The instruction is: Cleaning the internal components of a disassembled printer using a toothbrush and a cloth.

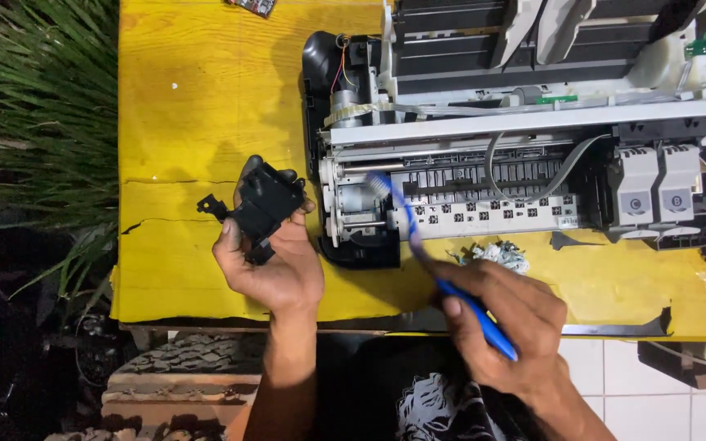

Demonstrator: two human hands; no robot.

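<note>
Head view: we are gripping a black plastic part [261,206] in our left hand [275,265] and a blue toothbrush [439,269] in our right hand [508,322], its long axis running toward eleven o'clock, bristles touching the opened printer [533,139] on the yellow bench [198,98].

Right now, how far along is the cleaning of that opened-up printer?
Done: the opened grey-and-black printer has its cover off, and a black plastic part is out, held in the left hand. In hand: the right hand holds a blue toothbrush, its bristles at the printer's left end. Left: the part is not back in, and the cover is off.
</note>
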